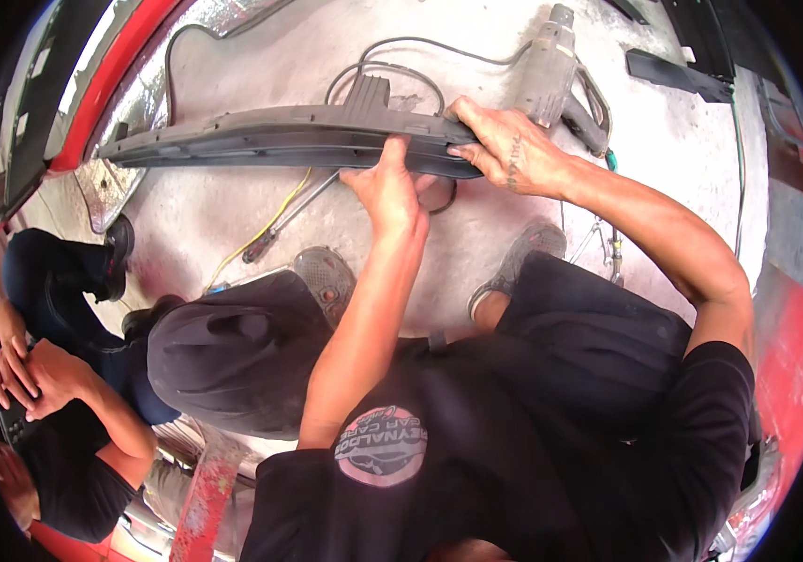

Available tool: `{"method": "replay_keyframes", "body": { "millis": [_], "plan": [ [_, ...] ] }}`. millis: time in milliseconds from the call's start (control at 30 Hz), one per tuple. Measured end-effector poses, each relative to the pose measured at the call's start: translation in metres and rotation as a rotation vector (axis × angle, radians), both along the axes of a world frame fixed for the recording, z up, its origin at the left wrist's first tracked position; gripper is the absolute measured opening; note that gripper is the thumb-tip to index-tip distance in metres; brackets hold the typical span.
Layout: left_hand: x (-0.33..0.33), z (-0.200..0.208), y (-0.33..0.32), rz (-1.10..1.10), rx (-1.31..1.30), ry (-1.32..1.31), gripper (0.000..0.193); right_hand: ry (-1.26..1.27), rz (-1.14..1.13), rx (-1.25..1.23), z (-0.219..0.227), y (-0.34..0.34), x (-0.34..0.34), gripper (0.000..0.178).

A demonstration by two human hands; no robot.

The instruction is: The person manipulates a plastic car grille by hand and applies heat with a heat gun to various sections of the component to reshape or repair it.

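A long, dark grey plastic car trim piece [261, 136] with ribs along its length and an upright tab near its middle is held level in front of me above the floor. My left hand [390, 187] grips its near edge right of the middle, thumb on the face and the other fingers partly hidden beneath. At the right end, my right hand [509, 150] pinches the trim between thumb and fingers. Beyond my right hand, a grey heat gun [550, 75] lies on the floor with its cord looping behind the trim.
On the floor lie a long screwdriver [261, 245] near a yellow cord [270, 223], and an air hose fitting [616, 253]. Red and black car body parts [102, 89] stand at left. A seated person [55, 375] is at lower left. Black plastic pieces [678, 75] lie at far right.
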State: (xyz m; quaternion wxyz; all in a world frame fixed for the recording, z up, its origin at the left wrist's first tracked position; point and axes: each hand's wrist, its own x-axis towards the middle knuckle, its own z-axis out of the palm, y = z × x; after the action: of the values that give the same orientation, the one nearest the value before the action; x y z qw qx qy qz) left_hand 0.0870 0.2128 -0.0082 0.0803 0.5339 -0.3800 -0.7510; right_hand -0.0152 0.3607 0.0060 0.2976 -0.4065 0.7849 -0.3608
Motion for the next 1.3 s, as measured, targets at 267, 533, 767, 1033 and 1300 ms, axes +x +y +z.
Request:
{"method": "replay_keyframes", "body": {
  "millis": [267,533,767,1033,1300],
  "plan": [
    [0.003,0.006,-0.002,-0.024,-0.009,0.034,0.067,-0.197,-0.238,0.089,0.015,-0.008,-0.008,0.036],
    [0.008,-0.014,-0.082,0.229,0.179,0.336,0.073,-0.243,-0.448,0.060,0.004,0.003,-0.030,0.041],
    [-0.015,-0.025,-0.114,0.315,0.339,0.620,0.053,-0.015,-0.296,-0.012,0.017,0.001,-0.017,0.036],
    [-0.015,-0.018,-0.096,0.329,0.311,0.674,0.063,0.706,0.107,-0.041,0.031,-0.034,-0.009,0.054],
    [-0.011,-0.029,-0.090,0.367,0.434,0.637,0.081,0.338,0.125,0.233,0.021,-0.047,-0.006,0.048]
  ]
}}
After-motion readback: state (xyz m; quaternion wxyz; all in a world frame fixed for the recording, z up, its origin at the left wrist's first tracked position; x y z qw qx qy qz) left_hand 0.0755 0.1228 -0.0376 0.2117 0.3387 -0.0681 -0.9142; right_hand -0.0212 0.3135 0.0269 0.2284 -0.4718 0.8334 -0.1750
